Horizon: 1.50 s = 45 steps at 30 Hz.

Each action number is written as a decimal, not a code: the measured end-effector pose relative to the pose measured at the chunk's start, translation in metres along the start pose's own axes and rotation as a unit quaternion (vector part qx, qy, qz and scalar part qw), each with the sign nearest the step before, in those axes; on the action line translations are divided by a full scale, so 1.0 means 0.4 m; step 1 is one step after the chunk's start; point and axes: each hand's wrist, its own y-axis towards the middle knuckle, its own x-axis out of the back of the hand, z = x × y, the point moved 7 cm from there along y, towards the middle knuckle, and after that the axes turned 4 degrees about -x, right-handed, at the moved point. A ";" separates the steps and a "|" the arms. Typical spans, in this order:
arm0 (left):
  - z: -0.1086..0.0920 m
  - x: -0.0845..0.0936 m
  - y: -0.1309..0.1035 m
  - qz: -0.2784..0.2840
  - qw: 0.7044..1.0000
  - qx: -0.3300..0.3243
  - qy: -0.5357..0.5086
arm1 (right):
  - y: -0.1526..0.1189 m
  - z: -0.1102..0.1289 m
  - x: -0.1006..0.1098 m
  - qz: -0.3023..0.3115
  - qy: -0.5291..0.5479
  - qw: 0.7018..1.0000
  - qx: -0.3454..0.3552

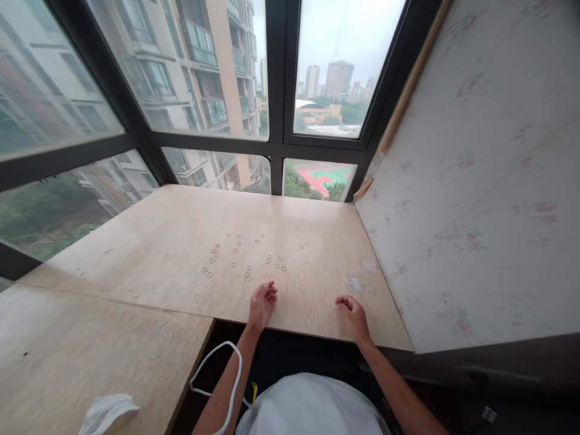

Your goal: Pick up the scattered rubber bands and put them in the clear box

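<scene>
Several small thin rings (235,250) lie scattered over the middle of the pale wood-grain surface (172,211); a few on the left look reddish. My left hand (263,302) rests near the front edge, just below the rings, palm turned partly up with its fingers curled; whether anything is between them is too small to tell. Farther right, my right hand (352,314) lies by the same edge with thumb and fingers pressed together, and what they hold, if anything, cannot be made out. A clear plastic piece (357,282) lies beyond my right hand.
Dark-framed windows (276,145) stand behind the surface. A flowered wall (475,211) borders it on the right. At the lower left, a white tissue (109,412) lies on the adjoining surface. A white cable (233,347) loops by my left forearm.
</scene>
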 end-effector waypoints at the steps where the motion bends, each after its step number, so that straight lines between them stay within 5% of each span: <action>1: -0.001 0.011 0.002 -0.009 0.998 0.018 -0.058 | 0.004 0.006 -0.011 0.013 0.009 1.000 0.000; 9: 0.009 0.032 -0.002 -0.018 0.981 0.088 -0.170 | -0.007 0.069 -0.099 0.058 0.049 0.997 0.010; 18: 0.006 0.044 -0.027 -0.014 0.979 0.101 -0.175 | 0.096 0.296 -0.280 0.214 0.003 0.969 0.126; 26: -0.002 0.041 -0.043 0.006 0.992 0.062 -0.106 | 0.110 0.462 -0.577 0.377 -0.224 0.869 0.228; 30: 0.011 0.015 -0.044 0.067 0.995 0.038 0.060 | 0.094 0.496 -0.691 0.389 -0.353 0.807 0.269; 32: 0.015 -0.007 -0.059 0.122 0.969 -0.007 0.216 | 0.089 0.495 -0.727 0.391 -0.408 0.774 0.284; 35: 0.005 -0.043 -0.107 0.173 0.874 -0.140 0.432 | 0.088 0.483 -0.752 0.392 -0.460 0.737 0.302; 38: 0.002 -0.064 -0.156 0.175 0.796 -0.232 0.530 | 0.093 0.468 -0.755 0.394 -0.480 0.719 0.310; 45: 0.007 -0.069 -0.175 0.143 0.753 -0.290 0.573 | 0.101 0.430 -0.730 0.396 -0.469 0.727 0.307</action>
